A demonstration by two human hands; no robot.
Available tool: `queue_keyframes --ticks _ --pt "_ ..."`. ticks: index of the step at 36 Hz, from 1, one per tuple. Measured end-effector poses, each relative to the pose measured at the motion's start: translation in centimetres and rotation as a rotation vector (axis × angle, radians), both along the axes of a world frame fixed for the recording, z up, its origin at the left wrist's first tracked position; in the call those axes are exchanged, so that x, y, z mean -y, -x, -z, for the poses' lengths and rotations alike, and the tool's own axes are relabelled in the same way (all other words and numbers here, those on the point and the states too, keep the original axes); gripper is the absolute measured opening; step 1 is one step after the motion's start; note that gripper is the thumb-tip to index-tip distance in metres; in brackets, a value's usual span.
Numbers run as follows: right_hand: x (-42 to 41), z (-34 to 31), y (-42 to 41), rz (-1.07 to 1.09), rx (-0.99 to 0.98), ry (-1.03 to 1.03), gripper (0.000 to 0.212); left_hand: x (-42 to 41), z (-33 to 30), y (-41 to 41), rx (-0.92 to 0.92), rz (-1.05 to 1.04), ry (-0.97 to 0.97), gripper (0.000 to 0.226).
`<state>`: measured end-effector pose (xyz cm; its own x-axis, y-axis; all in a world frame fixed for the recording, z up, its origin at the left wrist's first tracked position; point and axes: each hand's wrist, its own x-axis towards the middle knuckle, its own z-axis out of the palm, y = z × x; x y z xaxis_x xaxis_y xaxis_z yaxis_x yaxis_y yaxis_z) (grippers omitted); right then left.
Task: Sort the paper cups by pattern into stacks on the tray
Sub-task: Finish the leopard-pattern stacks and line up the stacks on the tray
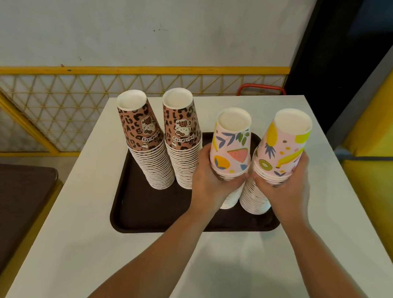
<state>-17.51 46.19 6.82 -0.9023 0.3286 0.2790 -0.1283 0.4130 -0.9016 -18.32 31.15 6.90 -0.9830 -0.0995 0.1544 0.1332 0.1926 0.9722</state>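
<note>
The left hand (pixel 209 175) was wrapped around one fruit-print cup stack (pixel 230 152); the right hand (pixel 284 183) was clamped on the second fruit-print stack (pixel 281 148) just beside it. Both stood upside down at frame centre-right on the dark tray (pixel 148 217). Two leopard-print stacks (pixel 141 128) stood left, untouched, on the same tray atop the white table (pixel 81 246).

Dark brown rectangular plastic tray (pixel 148 214) on white bench (pixel 96 247). Four inverted paper-cup stacks: two brown leopard-print stacks (pixel 143 138) left, two pink fruit-print stacks (pixel 280 158) right. Left hand (pixel 211 182) and right hand (pixel 284 185) each grip one fruit-print stack mid-height.
</note>
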Motion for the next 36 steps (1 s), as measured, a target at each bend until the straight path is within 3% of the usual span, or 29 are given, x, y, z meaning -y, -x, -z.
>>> queue_keyframes --ticks 6,9,12,16,20,28,36 --pt "-0.1 0.4 -0.4 -0.029 -0.003 -0.011 0.099 0.3 0.3 -0.5 -0.018 0.006 0.012 0.087" --pt "0.2 0.0 -1.2 0.081 -0.035 -0.043 0.102 1.0 0.7 -1.7 0.012 -0.013 0.050 0.089" --pt "1.3 -1.4 -2.8 0.198 -0.290 -0.115 0.082 2.5 1.5 -3.2 -0.016 -0.152 0.143 0.072" --pt "4.9 -2.4 -5.1 0.065 -0.506 -0.144 0.049 5.9 2.0 -4.0 -0.040 -0.410 0.187 0.054" --pt "9.9 -1.0 -6.3 -0.169 -0.300 -0.067 0.038 9.6 1.8 -3.2 0.003 -0.472 0.153 0.061" --pt "16.5 4.4 -3.4 -0.186 0.250 -0.118 0.077 14.1 2.2 -1.0 0.070 -0.257 0.154 0.103" --pt "19.0 6.9 1.0 -0.079 0.283 -0.014 0.086 16.1 4.0 2.1 0.140 -0.132 0.162 0.115"
